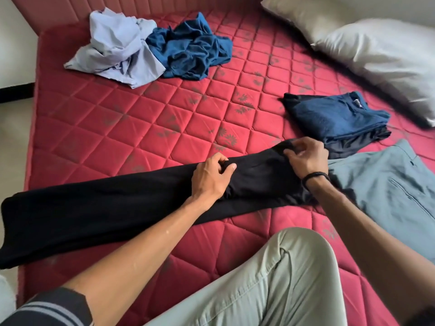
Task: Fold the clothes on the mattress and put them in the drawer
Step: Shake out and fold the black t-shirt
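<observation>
Black trousers (pixel 106 208) lie stretched across the red quilted mattress (pixel 141 118), the legs running to its left edge. My left hand (pixel 210 177) pinches the upper edge of the black cloth near the waist. My right hand (pixel 306 157) grips the waist end of the same trousers. A folded stack of dark blue clothes (pixel 334 121) sits just beyond my right hand. Grey-blue trousers (pixel 388 191) lie flat at the right. At the far side, a crumpled pale blue shirt (pixel 115 50) and a crumpled blue garment (pixel 193 50) lie together.
Two pillows, one white (pixel 381 57) and one beige (pixel 303 12), lie at the far right. My bent knee in light green trousers (pixel 270 283) rests on the mattress in front. The floor (pixel 14 128) shows past the mattress's left edge. No drawer is in view.
</observation>
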Demonstrator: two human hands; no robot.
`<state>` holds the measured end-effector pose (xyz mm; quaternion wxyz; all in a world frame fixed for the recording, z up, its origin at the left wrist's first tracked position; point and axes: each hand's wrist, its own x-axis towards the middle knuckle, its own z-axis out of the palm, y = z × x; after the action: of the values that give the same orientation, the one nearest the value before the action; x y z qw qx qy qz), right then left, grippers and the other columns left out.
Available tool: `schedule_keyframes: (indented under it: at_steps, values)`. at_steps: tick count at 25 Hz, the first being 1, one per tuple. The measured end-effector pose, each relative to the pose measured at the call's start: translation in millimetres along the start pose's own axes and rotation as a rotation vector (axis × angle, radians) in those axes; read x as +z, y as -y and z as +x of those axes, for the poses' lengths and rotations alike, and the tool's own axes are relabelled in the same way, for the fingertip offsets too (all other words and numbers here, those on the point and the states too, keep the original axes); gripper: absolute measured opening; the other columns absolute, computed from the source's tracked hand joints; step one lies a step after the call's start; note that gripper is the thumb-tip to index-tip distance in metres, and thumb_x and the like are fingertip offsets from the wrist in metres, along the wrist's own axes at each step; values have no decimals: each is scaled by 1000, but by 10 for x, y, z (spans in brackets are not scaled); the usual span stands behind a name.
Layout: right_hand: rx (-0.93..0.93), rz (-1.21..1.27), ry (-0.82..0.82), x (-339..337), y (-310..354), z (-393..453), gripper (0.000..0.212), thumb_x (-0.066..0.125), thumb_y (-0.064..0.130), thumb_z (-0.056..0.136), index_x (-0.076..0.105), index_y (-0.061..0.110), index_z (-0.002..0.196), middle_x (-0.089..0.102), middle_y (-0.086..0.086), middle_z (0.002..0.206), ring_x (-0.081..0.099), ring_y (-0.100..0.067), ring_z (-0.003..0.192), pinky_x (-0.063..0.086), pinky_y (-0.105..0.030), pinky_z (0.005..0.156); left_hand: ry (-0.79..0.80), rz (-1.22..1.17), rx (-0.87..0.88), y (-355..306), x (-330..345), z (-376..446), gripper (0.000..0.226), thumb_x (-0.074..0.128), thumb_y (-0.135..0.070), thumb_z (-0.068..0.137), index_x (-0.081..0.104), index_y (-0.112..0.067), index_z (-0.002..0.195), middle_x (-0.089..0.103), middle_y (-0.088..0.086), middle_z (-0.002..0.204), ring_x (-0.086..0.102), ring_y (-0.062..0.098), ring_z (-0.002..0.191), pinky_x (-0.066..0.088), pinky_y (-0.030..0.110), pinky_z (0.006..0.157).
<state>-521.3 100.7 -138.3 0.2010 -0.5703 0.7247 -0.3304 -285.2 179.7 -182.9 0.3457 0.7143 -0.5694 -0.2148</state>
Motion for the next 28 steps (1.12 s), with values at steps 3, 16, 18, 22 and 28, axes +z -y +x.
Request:
schedule_keyframes:
  at_steps: [3,16,18,22,28]
  values:
    - [-40,56,-73,24,156,240,18,78,23,80,77,19,97,75,0,86,71,-16,82,53,-25,82,-82,-84,32,-5,-41,172,23,71,-42,91,65,-24,103,56,-14,75,64,22,82,50,39,78]
    - [-288,-791,444,622,-98,-527,67,14,72,98,7,49,160,1,5,173,0,-31,158,4,-75,117,205,608,343,445,16,-181,68,16,-57,103,26,-25,163,27,4,169,20,27,157,11,62,124]
    - [-351,-727,336,607,20,-651,66,22,66,101,14,41,161,6,-2,172,3,-35,158,9,-76,117,218,653,303,721,-358,-273,72,12,-63,102,23,-27,163,21,3,171,13,26,158,7,61,125]
    - [-915,-510,320,772,361,-1337,64,50,53,98,42,24,155,33,-12,163,31,-39,150,26,-66,116,254,725,272,1544,-1436,-560,74,7,-66,100,12,-30,165,7,-2,173,1,21,160,4,61,126]
    - [-1272,-259,502,1698,1310,-2278,72,58,7,69,61,15,140,58,-10,139,55,-40,120,45,-57,101,-218,593,-395,2501,-3251,-976,54,54,-57,94,60,-20,133,63,15,127,58,38,119,46,48,99]
